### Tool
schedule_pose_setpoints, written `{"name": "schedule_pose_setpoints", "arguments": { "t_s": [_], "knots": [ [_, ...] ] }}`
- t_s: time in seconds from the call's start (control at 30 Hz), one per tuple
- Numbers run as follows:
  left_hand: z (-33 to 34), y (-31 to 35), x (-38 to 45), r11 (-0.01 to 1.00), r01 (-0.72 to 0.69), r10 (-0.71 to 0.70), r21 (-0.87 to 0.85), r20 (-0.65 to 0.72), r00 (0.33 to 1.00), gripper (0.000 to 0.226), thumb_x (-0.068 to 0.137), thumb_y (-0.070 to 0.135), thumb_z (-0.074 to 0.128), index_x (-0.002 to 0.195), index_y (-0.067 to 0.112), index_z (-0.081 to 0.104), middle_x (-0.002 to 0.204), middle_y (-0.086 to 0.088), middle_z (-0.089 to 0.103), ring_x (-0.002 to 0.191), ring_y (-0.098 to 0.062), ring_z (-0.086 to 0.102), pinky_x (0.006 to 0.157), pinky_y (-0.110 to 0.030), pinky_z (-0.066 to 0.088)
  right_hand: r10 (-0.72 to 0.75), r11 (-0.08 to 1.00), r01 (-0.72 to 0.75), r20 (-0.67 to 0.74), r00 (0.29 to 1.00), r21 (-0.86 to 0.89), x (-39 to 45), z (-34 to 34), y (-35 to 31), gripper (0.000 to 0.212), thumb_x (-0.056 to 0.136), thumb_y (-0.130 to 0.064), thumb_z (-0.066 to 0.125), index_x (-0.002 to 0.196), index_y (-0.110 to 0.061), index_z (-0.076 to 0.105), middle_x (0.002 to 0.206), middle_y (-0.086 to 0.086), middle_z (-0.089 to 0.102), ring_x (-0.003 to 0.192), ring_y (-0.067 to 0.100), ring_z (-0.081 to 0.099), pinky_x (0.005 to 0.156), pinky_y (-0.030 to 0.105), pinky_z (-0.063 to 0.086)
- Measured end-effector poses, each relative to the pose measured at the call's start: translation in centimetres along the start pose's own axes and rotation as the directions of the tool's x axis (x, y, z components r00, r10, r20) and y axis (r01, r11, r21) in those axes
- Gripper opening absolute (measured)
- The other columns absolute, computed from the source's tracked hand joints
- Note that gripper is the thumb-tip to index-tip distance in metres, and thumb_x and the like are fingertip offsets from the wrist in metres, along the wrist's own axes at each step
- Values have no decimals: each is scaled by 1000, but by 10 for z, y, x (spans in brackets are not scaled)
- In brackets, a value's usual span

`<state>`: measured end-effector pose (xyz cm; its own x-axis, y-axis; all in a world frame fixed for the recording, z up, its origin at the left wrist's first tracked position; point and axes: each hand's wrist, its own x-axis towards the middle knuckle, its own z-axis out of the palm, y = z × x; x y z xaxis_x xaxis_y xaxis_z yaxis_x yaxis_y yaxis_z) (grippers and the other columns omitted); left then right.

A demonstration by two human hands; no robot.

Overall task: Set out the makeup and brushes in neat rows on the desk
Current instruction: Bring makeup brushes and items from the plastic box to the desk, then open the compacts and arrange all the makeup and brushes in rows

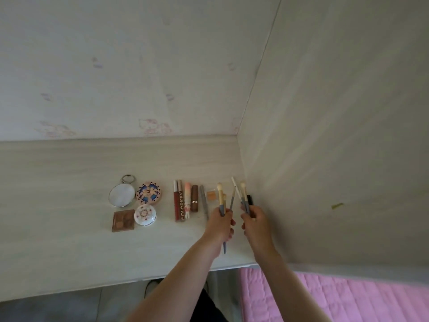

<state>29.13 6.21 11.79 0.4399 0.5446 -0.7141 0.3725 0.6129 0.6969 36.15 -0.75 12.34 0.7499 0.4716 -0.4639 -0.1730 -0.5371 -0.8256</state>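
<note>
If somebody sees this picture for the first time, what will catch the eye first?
First, the two hands over the desk's right end: the left hand and right hand each grip a bunch of makeup brushes. Next, the neat makeup to their left: lip gloss tubes, then a round mirror.

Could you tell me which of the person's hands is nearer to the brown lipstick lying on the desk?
Left. The left hand, gripping brushes, sits just right of and below the brown lipstick. The right hand, also gripping brushes, is farther right, beside the side wall.

side panel hard beside hands
</note>
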Motion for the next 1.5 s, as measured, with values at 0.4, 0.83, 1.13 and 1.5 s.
{"name": "schedule_pose_setpoints", "arguments": {
  "t_s": [0.4,0.83,1.13,1.5],
  "knots": [
    [22,-6,48,1000,9,-6,25,-105,994,18,91,1,46,101,14,54,89,-12,60,76,-24,61,70,-36,55,124,974,-128,-34,992,-189,47,14,22,18,84,4,60,101,-1,64,84,11,63,74,21,57,56,20,41],
    [5,-4,38,965,-63,72,256,-28,997,27,90,8,42,97,8,68,78,-10,60,74,-24,57,65,-28,40,36,961,-34,1,999,-275,57,13,9,33,89,2,49,119,-4,62,110,12,67,97,23,62,78,25,47],
    [-16,4,30,951,-85,102,296,-45,994,30,92,14,46,117,10,60,111,-16,65,105,-33,61,94,-46,50,-1,942,8,21,1000,-335,36,3,9,33,93,-4,50,125,-4,57,119,11,63,110,26,59,85,22,41],
    [-74,14,12,866,-216,315,450,-157,936,25,91,16,50,112,23,61,94,-2,67,74,-17,63,55,-22,45,-222,735,325,243,944,-595,23,38,-24,30,94,-11,45,122,-8,56,121,12,58,108,28,58,89,33,49]
  ]
}}
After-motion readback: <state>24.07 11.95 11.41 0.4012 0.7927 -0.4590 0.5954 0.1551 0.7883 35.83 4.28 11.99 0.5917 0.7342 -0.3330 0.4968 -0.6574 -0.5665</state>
